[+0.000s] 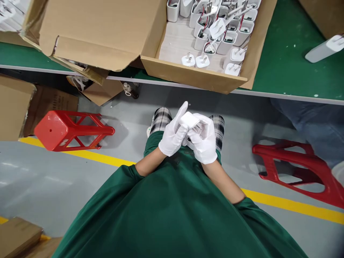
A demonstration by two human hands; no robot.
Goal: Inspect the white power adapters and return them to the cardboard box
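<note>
Head view shows both gloved hands held close together in front of the person's green garment (172, 208), short of the bench edge. The left hand (173, 135) pinches a white plug adapter (190, 120) between thumb and fingers, one finger pointing up past it. The right hand (203, 141) has its fingers curled in around the adapter's other side, beside the metal prongs (199, 127); how firmly it presses cannot be told. Beyond the hands, an open carton (188, 76) rests on the green bench (290, 68), its front overhanging the edge. Inside stand white housings (228, 42), several uncapped with wires showing, and plug caps (188, 60) lie prongs up near the front wall. Red stools (51, 129) flank the person on both sides.
</note>
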